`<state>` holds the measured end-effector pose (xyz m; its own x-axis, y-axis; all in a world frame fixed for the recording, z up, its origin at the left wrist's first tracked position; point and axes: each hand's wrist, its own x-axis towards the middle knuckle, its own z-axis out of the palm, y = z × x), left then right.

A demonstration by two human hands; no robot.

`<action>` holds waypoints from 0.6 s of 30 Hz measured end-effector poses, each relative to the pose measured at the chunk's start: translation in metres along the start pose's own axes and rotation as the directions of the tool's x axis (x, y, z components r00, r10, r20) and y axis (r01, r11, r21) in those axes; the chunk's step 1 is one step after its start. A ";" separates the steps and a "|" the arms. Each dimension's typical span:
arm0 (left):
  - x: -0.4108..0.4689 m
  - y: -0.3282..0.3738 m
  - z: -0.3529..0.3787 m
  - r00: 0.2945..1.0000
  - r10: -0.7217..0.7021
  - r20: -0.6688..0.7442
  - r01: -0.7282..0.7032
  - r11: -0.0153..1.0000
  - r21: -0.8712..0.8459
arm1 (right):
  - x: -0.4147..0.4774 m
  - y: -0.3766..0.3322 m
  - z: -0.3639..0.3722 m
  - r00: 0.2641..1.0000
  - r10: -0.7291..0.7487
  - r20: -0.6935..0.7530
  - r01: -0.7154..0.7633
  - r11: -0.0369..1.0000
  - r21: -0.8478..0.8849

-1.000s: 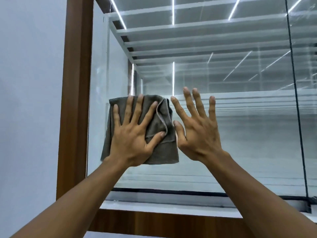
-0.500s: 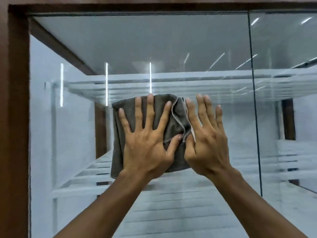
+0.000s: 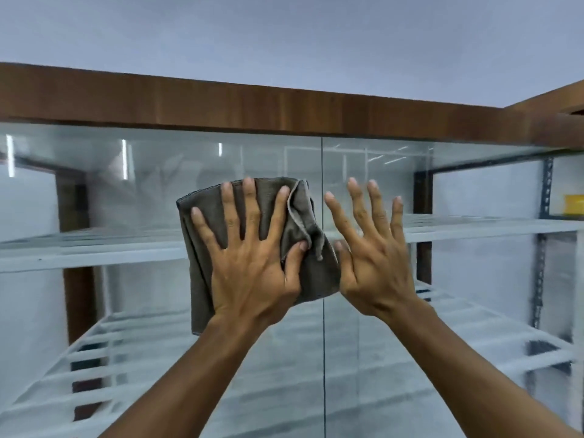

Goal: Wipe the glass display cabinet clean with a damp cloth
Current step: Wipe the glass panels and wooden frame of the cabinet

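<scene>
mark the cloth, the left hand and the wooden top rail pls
cloth (image 3: 202, 248): head view, on bare fabric left of the fingers.
left hand (image 3: 252, 273): head view, on the back of the hand.
wooden top rail (image 3: 284, 115): head view, on its front face.

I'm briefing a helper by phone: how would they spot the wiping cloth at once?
Find the glass cabinet front under the brown wooden top rail. At mid-height, just left of the vertical seam between panes, the left hand presses a folded cloth flat against the glass. It is the only grey-brown fabric there; the right hand beside it is bare.
</scene>
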<state>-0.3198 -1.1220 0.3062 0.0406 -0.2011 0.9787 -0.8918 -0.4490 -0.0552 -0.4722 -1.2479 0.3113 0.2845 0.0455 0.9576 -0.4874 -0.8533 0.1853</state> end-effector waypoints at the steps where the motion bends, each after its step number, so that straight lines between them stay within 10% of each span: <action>1: 0.005 0.009 0.003 1.000 -0.008 0.001 0.008 1.000 0.006 | 0.002 0.009 0.000 0.999 -0.034 0.015 0.034 0.999 -0.008; 13: 0.040 0.066 0.014 0.999 0.025 0.032 -0.024 0.999 -0.023 | 0.015 0.050 0.000 0.991 -0.124 -0.054 0.130 0.982 0.137; 18: 0.050 0.112 0.018 0.981 -0.190 0.042 0.191 0.982 -0.011 | 0.025 0.103 -0.016 0.998 -0.023 -0.061 0.028 0.997 0.072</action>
<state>-0.4098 -1.1979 0.3456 0.2286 -0.1486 0.9621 -0.8726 -0.4694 0.1349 -0.5281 -1.3267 0.3581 0.2450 0.0970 0.9647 -0.4182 -0.8871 0.1954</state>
